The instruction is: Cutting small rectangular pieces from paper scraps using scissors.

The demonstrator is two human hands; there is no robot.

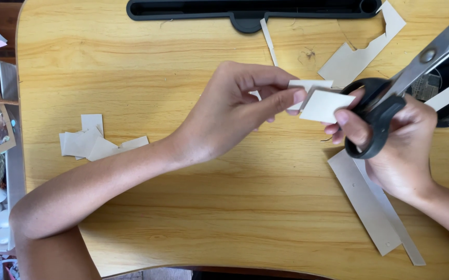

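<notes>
The left hand [229, 111] pinches a small grey card piece [324, 105] between thumb and forefinger — the other fingers curl loosely beneath. Its forearm runs in from the lower left, crossing the wooden table [183, 207] on a diagonal. The right hand [390, 140] is closed through the black handles of a pair of scissors [395, 88], blades pointing up and to the right, away from the card; its fingertips touch the card's right edge. The card sits between the two hands, held above the table. A stack of cut card squares [92, 142] lies well to the left; long card strips [372, 207] lie under the right wrist.
</notes>
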